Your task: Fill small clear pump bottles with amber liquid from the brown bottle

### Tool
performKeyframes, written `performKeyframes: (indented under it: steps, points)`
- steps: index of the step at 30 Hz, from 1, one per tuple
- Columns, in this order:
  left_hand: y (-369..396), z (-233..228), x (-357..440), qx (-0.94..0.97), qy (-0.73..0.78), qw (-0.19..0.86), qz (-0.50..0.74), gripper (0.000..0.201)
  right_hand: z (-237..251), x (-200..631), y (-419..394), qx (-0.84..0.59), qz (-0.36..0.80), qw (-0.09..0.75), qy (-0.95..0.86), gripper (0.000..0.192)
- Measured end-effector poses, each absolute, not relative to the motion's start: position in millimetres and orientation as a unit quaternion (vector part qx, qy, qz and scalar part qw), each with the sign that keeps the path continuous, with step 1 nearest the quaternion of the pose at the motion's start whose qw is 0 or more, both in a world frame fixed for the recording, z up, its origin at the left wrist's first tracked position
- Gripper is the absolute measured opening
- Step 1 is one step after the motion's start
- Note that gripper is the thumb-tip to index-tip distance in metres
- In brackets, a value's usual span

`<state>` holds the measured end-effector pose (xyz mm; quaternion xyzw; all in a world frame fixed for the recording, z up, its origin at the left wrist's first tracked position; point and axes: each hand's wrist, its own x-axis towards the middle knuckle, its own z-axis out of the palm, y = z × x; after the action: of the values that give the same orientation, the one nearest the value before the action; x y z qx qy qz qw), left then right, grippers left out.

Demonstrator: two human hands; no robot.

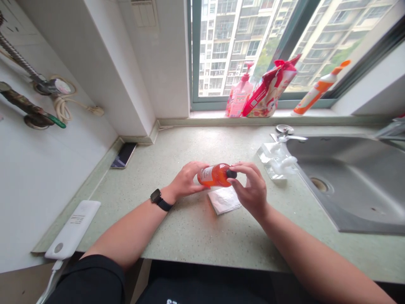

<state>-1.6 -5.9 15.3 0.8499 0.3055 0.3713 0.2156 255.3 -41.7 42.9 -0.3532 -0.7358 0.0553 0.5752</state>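
An orange see-through bottle [219, 175] with a pale label lies on its side in the air above the counter, its black cap [231, 173] pointing right. Wrapped round the bottle's base end is my left hand [190, 179], with a black watch on the wrist. The thumb and fingers of my right hand [252, 185] pinch the black cap. Below the bottle, a folded white paper or cloth [224, 201] rests on the counter [196, 236]; I cannot tell which material it is.
To the right are a steel sink [357, 185], a tap [286, 137] and a clear plastic-looking item [278, 162]. A phone [124, 155] and a white power bank [74, 228] lie left. A pink pump bottle [239, 96], red bag [272, 90] and orange-white bottle [318, 93] stand on the sill.
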Motion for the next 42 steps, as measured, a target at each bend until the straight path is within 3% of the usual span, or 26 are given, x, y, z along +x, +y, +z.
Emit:
performKeyframes:
  steps: [10, 18, 31, 34, 40, 42]
  points:
    - [-5.9, 16.9, -1.7, 0.837, 0.418, 0.114, 0.335, 0.059, 33.4, 270.0, -25.9, -0.427, 0.051, 0.520, -0.738, 0.018]
    - [-7.0, 16.2, -1.2, 0.838, 0.436, 0.063, 0.323, 0.060, 31.3, 278.1, -19.9, -0.472, 0.033, 0.462, -0.750, 0.034]
    - [-5.2, 15.7, -3.9, 0.834, 0.430, 0.087, 0.335, 0.062, 28.2, 281.5, -17.3, -0.390, -0.055, 0.447, -0.803, 0.010]
    - [-6.0, 16.3, -3.6, 0.832, 0.430, 0.088, 0.339, 0.062, 29.2, 282.4, -17.7, -0.382, -0.042, 0.445, -0.809, 0.014]
    - [-6.3, 16.4, -3.7, 0.828, 0.435, 0.081, 0.344, 0.062, 34.2, 282.3, -21.3, -0.407, 0.020, 0.459, -0.790, 0.043]
    - [-6.0, 16.0, -3.6, 0.830, 0.433, 0.076, 0.343, 0.062, 33.6, 283.5, -20.9, -0.440, 0.027, 0.454, -0.775, 0.038]
